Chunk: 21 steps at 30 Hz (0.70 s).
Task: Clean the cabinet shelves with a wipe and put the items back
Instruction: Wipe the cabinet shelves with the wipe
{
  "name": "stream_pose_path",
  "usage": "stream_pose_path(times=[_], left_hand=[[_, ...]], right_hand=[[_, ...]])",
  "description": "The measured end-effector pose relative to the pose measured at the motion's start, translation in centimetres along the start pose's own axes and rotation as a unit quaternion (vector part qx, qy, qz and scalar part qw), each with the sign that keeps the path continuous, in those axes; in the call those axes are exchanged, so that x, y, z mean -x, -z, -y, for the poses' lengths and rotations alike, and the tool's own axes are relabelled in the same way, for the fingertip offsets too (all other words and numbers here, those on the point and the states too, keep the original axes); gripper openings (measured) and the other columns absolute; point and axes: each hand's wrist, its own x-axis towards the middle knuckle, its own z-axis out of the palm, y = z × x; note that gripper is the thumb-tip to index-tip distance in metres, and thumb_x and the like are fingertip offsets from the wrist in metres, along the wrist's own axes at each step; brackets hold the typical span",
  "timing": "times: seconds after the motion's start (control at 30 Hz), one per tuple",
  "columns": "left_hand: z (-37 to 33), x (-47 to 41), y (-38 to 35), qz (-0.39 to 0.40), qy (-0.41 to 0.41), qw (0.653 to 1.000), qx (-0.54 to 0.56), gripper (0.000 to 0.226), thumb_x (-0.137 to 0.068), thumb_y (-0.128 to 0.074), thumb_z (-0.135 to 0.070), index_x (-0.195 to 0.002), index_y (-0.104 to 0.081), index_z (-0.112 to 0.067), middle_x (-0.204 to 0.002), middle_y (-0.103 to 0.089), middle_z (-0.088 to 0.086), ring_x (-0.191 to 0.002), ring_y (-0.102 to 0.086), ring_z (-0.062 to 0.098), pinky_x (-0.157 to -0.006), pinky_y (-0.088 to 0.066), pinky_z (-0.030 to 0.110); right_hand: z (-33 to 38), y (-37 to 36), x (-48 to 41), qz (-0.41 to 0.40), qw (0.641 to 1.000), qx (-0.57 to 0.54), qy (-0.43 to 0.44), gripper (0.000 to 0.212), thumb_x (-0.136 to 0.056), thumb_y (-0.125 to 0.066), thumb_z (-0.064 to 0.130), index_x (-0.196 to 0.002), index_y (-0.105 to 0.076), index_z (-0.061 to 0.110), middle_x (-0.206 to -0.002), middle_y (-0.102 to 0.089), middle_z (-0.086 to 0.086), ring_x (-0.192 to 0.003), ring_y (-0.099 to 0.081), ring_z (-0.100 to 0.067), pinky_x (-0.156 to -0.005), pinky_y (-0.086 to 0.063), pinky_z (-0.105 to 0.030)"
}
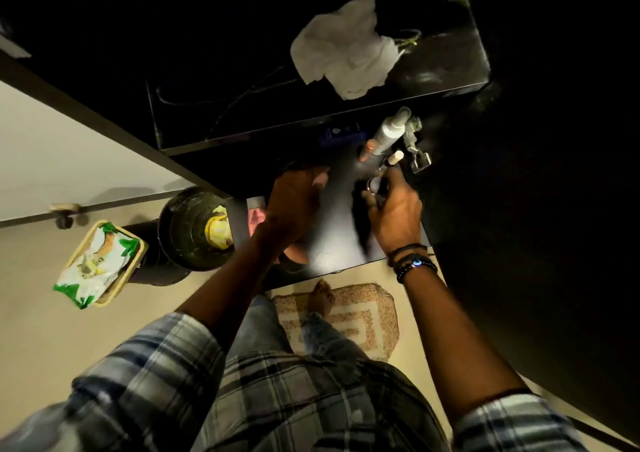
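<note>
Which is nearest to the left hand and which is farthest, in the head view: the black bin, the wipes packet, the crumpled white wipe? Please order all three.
From the left hand:
1. Black bin, just to its left on the floor.
2. Crumpled white wipe, above it on the dark shelf.
3. Wipes packet, far left, in a tray.

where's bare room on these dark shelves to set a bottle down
The upper shelf is bare left of the crumpled white wipe. The lower shelf is bare between the left hand and right hand. Its back right is crowded with the white spray bottle.

Wipe [346, 46] on upper shelf [242, 112] — bin [187, 230] lower left, beside pack [98, 261].
</note>
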Motion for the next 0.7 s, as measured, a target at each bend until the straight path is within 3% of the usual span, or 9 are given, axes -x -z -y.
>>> stream_pose_path(times=[0.07,0.13,0.37,0.53,0.7], left_hand=[[-1.1,-1.6,-1.4,0.031,-0.005,1.000,0.001,0.023,-0.092,-0.055,-0.022,-0.110,-0.067,-0.018,-0.103,-0.071,0.010,-0.096,-0.066,0.029,-0.081,-0.053,0.037],[-1.9,-2.9,-3.0,0.054,-0.024,0.998,-0.018,0.020,-0.091,-0.054,-0.027,-0.106,-0.067,-0.022,-0.095,-0.071,0.004,-0.090,-0.066,0.025,-0.076,-0.051,0.035],[-3.4,-4.9,-5.5,0.057,-0.113,0.991,-0.040,0.018,-0.090,-0.056,-0.015,-0.105,-0.064,-0.015,-0.101,-0.067,0.008,-0.096,-0.062,0.030,-0.078,-0.045,0.037],[-4.8,-5.4,-5.7,0.074,-0.107,0.989,-0.066,0.008,-0.086,-0.055,-0.006,-0.084,-0.062,-0.010,-0.096,-0.064,0.012,-0.092,-0.063,0.032,-0.071,-0.042,0.035],[-4.0,-4.8,-6.4,0.070,-0.105,0.990,-0.056,0.016,-0.091,-0.054,-0.015,-0.099,-0.068,-0.013,-0.104,-0.067,0.007,-0.100,-0.062,0.023,-0.082,-0.035,0.016]], right_hand=[[-1.3,1.1,-0.6,-0.035,0.999,0.013,-0.037,0.027,-0.085,-0.066,0.016,-0.110,-0.056,0.012,-0.098,-0.068,-0.012,-0.091,-0.065,-0.031,-0.078,-0.054,-0.044],[-2.1,1.9,-1.0,-0.049,0.998,0.022,-0.045,0.026,-0.085,-0.066,0.014,-0.110,-0.057,0.012,-0.101,-0.068,-0.011,-0.093,-0.065,-0.030,-0.080,-0.054,-0.041],[-2.6,2.5,-1.5,-0.045,0.998,0.040,-0.034,0.020,-0.087,-0.061,0.012,-0.106,-0.059,0.006,-0.104,-0.065,-0.016,-0.094,-0.062,-0.035,-0.078,-0.050,-0.042],[-2.9,2.4,-1.6,-0.028,0.999,0.041,-0.023,0.025,-0.090,-0.058,0.012,-0.113,-0.058,0.005,-0.110,-0.064,-0.018,-0.100,-0.062,-0.036,-0.083,-0.050,-0.043],[-3.4,2.2,-1.2,-0.032,0.999,0.022,-0.009,0.031,-0.090,-0.053,0.013,-0.121,-0.056,0.012,-0.109,-0.067,-0.013,-0.101,-0.064,-0.034,-0.083,-0.053,-0.044]])
